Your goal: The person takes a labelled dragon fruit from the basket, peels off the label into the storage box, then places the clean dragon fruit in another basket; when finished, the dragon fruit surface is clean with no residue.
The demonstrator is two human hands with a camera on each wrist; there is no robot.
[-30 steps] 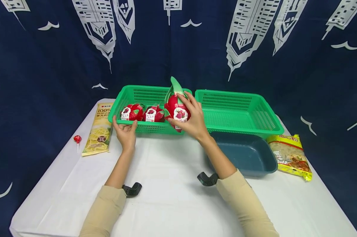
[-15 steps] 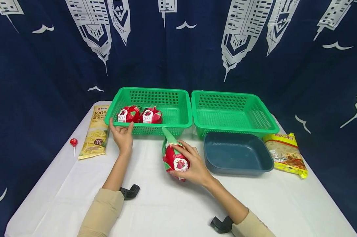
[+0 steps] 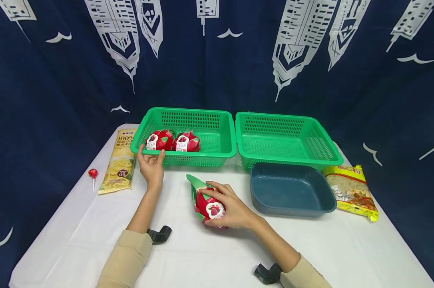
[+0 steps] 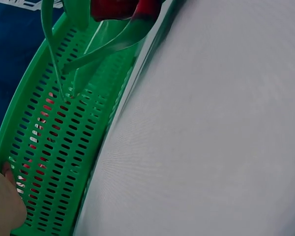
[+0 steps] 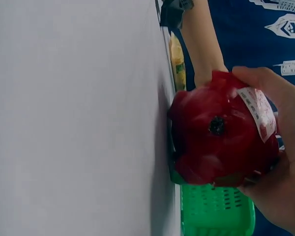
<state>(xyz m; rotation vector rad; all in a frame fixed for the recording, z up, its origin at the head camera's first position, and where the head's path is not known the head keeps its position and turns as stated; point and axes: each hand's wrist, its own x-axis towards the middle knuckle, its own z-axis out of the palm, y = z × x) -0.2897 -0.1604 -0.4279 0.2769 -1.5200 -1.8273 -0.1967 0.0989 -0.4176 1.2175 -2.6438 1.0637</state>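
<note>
Left green basket (image 3: 195, 160) gripped at rim by curled left hand (image 3: 153, 171); dragon fruit (image 3: 201, 205) clasped in front by half-spread right hand (image 3: 234, 209).

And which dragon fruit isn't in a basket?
The dragon fruit in the person's right hand; the other two dragon fruits sit side by side inside the left green basket.

From above, my head view faces the far edge of the table (image 3: 210, 260); my left-wrist view sits close to the left green basket (image 3: 199, 153), my right-wrist view nearer the dragon fruit (image 5: 219, 145) all share.
</note>
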